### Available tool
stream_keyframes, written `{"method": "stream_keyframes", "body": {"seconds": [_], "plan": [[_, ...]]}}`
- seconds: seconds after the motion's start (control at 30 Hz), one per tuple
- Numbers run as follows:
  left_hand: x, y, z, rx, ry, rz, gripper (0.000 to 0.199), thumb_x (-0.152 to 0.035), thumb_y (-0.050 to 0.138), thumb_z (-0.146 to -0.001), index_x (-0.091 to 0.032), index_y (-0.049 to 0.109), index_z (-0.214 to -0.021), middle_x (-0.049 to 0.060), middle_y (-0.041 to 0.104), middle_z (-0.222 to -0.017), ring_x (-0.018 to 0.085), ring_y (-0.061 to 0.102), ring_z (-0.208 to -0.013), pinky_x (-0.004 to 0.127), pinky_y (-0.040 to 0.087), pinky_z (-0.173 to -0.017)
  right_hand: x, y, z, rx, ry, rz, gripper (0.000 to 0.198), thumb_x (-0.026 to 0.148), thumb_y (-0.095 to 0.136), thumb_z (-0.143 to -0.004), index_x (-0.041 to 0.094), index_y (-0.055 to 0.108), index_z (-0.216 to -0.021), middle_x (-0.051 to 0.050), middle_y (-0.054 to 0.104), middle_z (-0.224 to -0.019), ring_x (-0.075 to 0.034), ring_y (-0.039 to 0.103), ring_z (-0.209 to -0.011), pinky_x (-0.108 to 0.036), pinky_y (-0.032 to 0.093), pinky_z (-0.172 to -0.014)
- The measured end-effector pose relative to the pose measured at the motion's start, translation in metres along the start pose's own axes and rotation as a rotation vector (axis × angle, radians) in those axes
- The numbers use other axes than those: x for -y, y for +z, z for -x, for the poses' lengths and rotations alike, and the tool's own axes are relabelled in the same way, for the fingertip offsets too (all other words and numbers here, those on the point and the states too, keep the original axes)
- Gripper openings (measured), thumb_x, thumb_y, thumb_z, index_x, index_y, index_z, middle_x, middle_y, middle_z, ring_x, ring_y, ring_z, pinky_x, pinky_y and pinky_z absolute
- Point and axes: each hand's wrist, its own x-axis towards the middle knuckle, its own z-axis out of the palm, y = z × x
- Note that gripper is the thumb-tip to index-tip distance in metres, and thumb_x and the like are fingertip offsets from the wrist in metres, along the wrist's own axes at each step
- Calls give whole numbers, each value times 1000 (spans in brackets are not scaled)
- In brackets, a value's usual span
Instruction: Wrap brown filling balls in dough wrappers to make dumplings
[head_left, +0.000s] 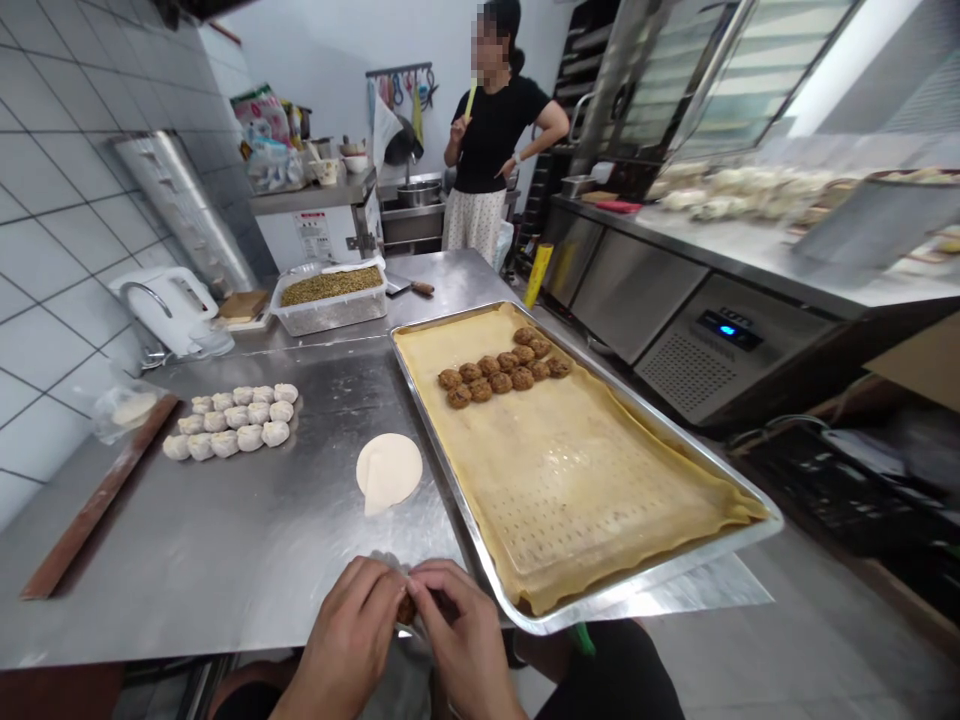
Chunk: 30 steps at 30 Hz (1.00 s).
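At the near table edge, my left hand (358, 612) and my right hand (463, 632) meet with fingers closed around a dumpling (406, 607). Its pale dough wraps a brown ball of filling, part of which shows between my fingers; the rest is hidden. Just beyond my hands lie round dough wrappers (390, 468), with a folded or overlapping piece on top. To the right, a metal tray (480, 560) lined with yellowish sheet holds several brown filling balls (500, 383) in rows at its far part. Floured, shaped dumplings (238, 416) stand in rows on the left.
A long wooden strip (105, 490) lies on the steel table (247, 540) at left. Toward the back are a white kettle (169, 305), a plastic tub (330, 312) of greenish-brown filling and a wooden-handled blade (420, 288). A person (499, 120) stands beyond the table.
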Motion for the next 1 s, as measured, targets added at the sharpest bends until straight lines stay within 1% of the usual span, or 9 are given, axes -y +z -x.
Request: {"method": "stream_keyframes", "body": {"seconds": [0.13, 0.3, 0.37, 0.5, 0.67, 0.73, 0.83, 0.9, 1.0], "plan": [[1, -1, 0, 25, 3, 6, 24, -12, 52, -100, -20, 64, -119, 6, 66, -99, 19, 63, -89, 34, 57, -80, -2, 0, 4, 64, -132, 43, 23, 26, 56, -101, 25, 76, -110, -11, 75, -113, -23, 72, -106, -36, 61, -94], [0, 0, 0, -4, -2, 6, 18, -11, 48, -100, -19, 64, -96, 6, 62, -89, 20, 61, -84, 36, 54, -77, -3, 0, 2, -22, 9, 29, 24, 32, 59, -100, 21, 74, -86, -9, 74, -93, -21, 72, -88, -30, 62, -78], [0, 0, 0, 10, -5, -5, 20, -12, 47, -101, -19, 65, -106, 6, 64, -93, 20, 62, -86, 36, 55, -78, -2, 0, 2, 18, 11, 3, 25, 31, 55, -102, 21, 74, -89, -9, 73, -93, -21, 71, -88, -30, 61, -78], [1, -3, 2, 50, 14, -47, 31, -13, 51, -101, -20, 60, -129, 7, 66, -100, 19, 63, -89, 35, 56, -80, -5, 0, 4, 80, -116, 41, 24, 26, 54, -102, 25, 75, -114, -11, 73, -114, -23, 71, -107, -36, 60, -95], [-1, 0, 5, 35, 4, -71, 17, -9, 51, -99, -18, 66, -100, 6, 63, -91, 20, 60, -85, 38, 53, -80, -5, 0, 3, -2, 34, 9, 21, 30, 61, -100, 22, 76, -87, -8, 75, -94, -21, 73, -89, -30, 61, -79], [-1, 0, 5, 35, -3, -65, 22, -8, 50, -99, -18, 65, -112, 7, 64, -95, 20, 60, -88, 38, 53, -82, -4, 1, 3, 27, 19, -4, 22, 29, 57, -101, 22, 76, -91, -9, 75, -97, -21, 73, -91, -31, 61, -80], [0, -1, 5, 47, 9, -40, 34, -10, 52, -100, -19, 58, -132, 7, 64, -100, 19, 60, -90, 35, 54, -81, -4, 1, 5, 95, -108, 52, 23, 24, 55, -101, 25, 75, -112, -11, 74, -115, -23, 71, -108, -35, 60, -95], [0, -2, 5, 35, 13, -21, 26, -11, 52, -100, -18, 62, -122, 6, 62, -96, 19, 58, -87, 34, 53, -79, -3, -1, 3, 77, -113, 74, 20, 24, 59, -99, 24, 76, -109, -10, 76, -113, -23, 72, -107, -34, 60, -96], [-1, -1, 5, 7, 6, -37, 17, -10, 51, -100, -18, 66, -100, 5, 61, -90, 19, 57, -84, 36, 52, -78, 0, -2, 0, 17, 6, 20, 20, 28, 61, -99, 21, 76, -88, -8, 76, -93, -21, 74, -88, -30, 61, -80]]}}
